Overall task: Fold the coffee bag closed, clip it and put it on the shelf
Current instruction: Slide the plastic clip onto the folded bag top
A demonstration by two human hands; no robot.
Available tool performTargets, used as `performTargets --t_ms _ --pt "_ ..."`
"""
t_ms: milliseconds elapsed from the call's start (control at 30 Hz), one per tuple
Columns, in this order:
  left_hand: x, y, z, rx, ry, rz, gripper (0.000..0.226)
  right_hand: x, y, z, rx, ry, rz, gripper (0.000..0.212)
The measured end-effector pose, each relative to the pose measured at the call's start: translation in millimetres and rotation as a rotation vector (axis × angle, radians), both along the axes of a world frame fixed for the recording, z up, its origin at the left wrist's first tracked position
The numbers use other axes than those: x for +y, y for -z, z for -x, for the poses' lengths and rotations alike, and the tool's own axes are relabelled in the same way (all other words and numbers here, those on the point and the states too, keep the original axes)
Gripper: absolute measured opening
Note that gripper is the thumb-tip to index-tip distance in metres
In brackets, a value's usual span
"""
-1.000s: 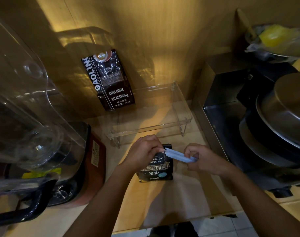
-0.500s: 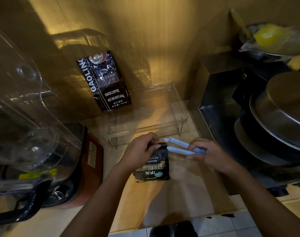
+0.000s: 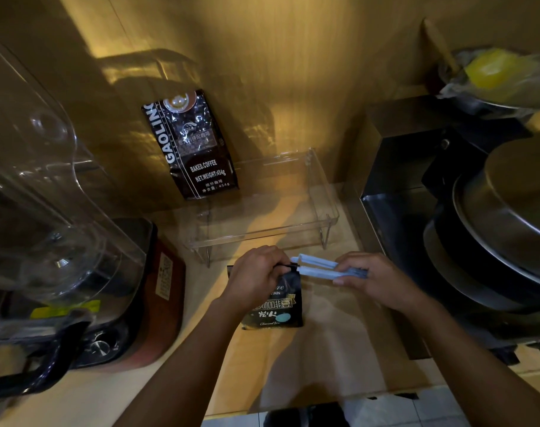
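Observation:
A small black coffee bag (image 3: 278, 306) stands on the wooden counter, its top folded over. My left hand (image 3: 256, 277) pinches that folded top. My right hand (image 3: 370, 280) grips the hinge end of a pale blue bag clip (image 3: 319, 267), whose two arms are spread apart. The clip's free tips sit at the right end of the bag's fold, beside my left fingers. A clear acrylic shelf (image 3: 327, 195) stands just behind the bag, with a bigger black coffee bag (image 3: 195, 146) upright on its left part.
A blender with a clear jar (image 3: 47, 211) and a red-brown base (image 3: 167, 291) fills the left. A stainless unit (image 3: 392, 186) with stacked pots and a metal lid (image 3: 515, 211) stands on the right. A bowl holding something yellow (image 3: 490, 69) sits at the back right.
The clip was in one line with its arms together a second ago. Its arms have spread apart, and my right hand has brought its tips up to the bag's folded top.

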State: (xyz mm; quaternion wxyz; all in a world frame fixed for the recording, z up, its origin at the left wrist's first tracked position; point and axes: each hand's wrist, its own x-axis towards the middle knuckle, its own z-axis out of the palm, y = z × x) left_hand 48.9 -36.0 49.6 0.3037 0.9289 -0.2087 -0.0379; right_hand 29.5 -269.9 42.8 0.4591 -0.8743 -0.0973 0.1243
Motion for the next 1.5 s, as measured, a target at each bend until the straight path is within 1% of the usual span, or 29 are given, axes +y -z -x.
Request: performTargets --t_ms 67,233,300,400,433,533,600,767,1000,1167,1267,1433,1500 --pt "-1 -1 0 0.015 -0.027 0.012 0.01 0 -3 -1 0.001 -0.019 0.014 0.01" --pt "0 -3 -1 0.073 -0.102 0.078 0.006 3 -5 -9 -0.04 -0.147 0.177 0.016" --pt "0 -3 0 0.076 -0.1 0.086 0.006 5 -4 -10 -0.073 -0.188 0.211 0.026" --pt "1 -4 -1 0.065 -0.066 0.106 0.007 6 -5 -12 -0.042 -0.164 0.185 0.051" --pt "1 -4 0 0.061 -0.058 0.115 0.008 5 -4 -13 -0.02 -0.146 0.174 0.051" --pt "1 -4 -1 0.029 -0.028 0.128 0.009 6 1 -16 -0.02 -0.131 0.213 0.033" --pt "0 -3 -2 -0.002 -0.019 0.132 0.009 7 4 -17 -0.036 -0.135 0.224 0.027" --pt "-2 -1 -3 -0.039 -0.057 0.16 0.009 11 9 -21 -0.022 -0.118 0.203 0.027" --pt "-3 -3 -4 0.037 -0.082 0.19 0.01 26 2 -26 -0.054 -0.169 0.149 0.027" --pt "-6 1 -1 -0.012 -0.092 0.069 0.011 43 -2 -29 -0.112 -0.208 0.172 0.021" --pt "-8 5 3 -0.045 -0.053 -0.026 0.013 46 -2 -32 -0.128 -0.204 0.206 0.021" --pt "-10 6 4 -0.104 -0.088 -0.101 0.012 42 6 -29 -0.155 -0.098 0.294 0.029" --pt "-11 5 6 -0.116 -0.102 -0.095 0.013 35 10 -25 -0.125 -0.043 0.273 0.03"
